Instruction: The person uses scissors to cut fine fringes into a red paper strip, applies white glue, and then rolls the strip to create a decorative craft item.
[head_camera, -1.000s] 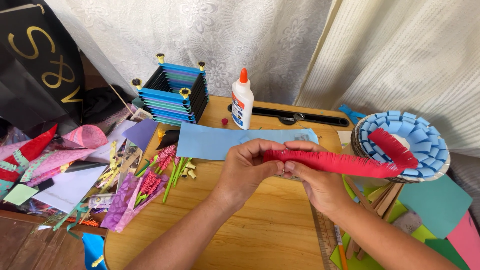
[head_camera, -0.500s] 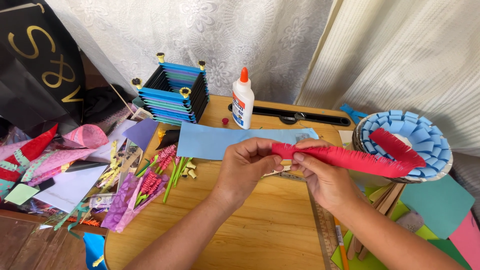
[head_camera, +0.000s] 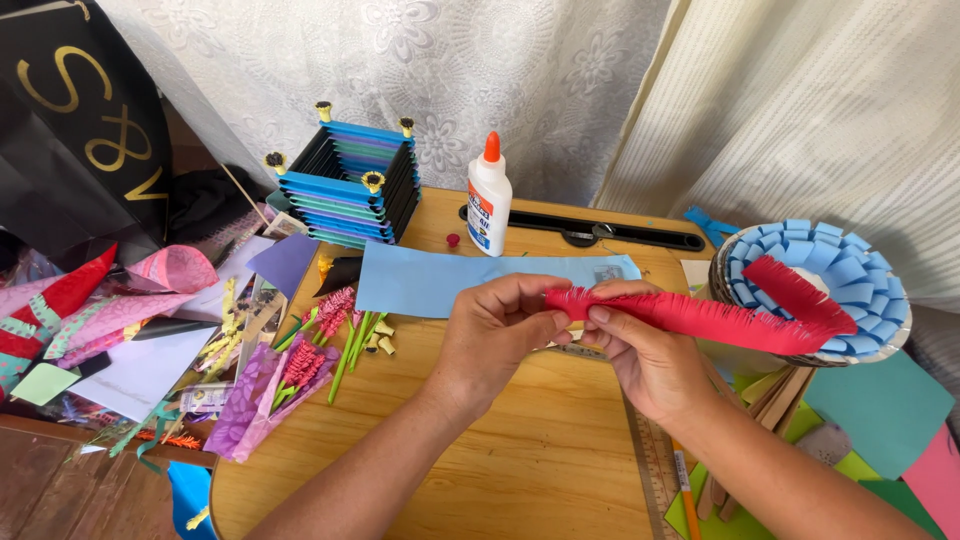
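Head view: we look down on a round wooden table (head_camera: 520, 470), its grain smooth and pale, with a ruler (head_camera: 652, 470) at its right edge. Above the table's middle our left hand (head_camera: 495, 335) and right hand (head_camera: 640, 355) both pinch a red fringed paper strip (head_camera: 700, 318); its cut edge is feathery, and it trails right toward a basket (head_camera: 815, 290) lined with blue paper squares. Left of the hands lie green stems with pink paper flowers (head_camera: 320, 340). Beyond the hands a flat blue sheet (head_camera: 420, 280) lies on the table, then a white glue bottle (head_camera: 488, 200) with an orange cap and a square box (head_camera: 345, 185) of stacked blue sticks. White lace curtains (head_camera: 420, 70) hang behind.
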